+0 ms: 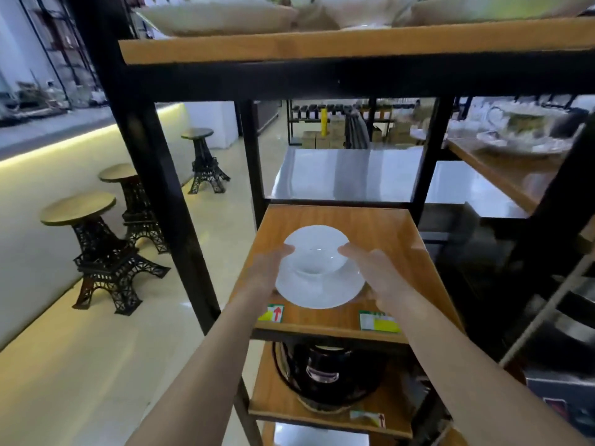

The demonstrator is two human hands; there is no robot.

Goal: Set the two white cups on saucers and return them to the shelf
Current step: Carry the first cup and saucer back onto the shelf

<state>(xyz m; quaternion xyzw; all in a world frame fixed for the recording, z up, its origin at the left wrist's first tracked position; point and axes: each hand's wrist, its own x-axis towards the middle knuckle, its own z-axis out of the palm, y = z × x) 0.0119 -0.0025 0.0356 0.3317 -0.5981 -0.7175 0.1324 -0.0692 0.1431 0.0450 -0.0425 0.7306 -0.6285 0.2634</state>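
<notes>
A white cup [317, 249] stands upright on a white saucer [322, 292], on the middle wooden shelf board [380, 226]. My left hand [269, 270] touches the cup's left side and the saucer's left rim. My right hand [375, 272] holds the right side, with fingers at the cup's rim and the saucer's edge. Both hands grip the set between them. Only this one cup and saucer are in view.
Black metal uprights [151, 175] frame the shelf. The top board [322, 43] carries white bowls. A dark pot [325, 375] sits on the board below. Price labels [376, 321] mark the shelf's front edge. Tower-shaped stools [96, 246] stand on the floor at left. Glassware [521, 130] is on the right.
</notes>
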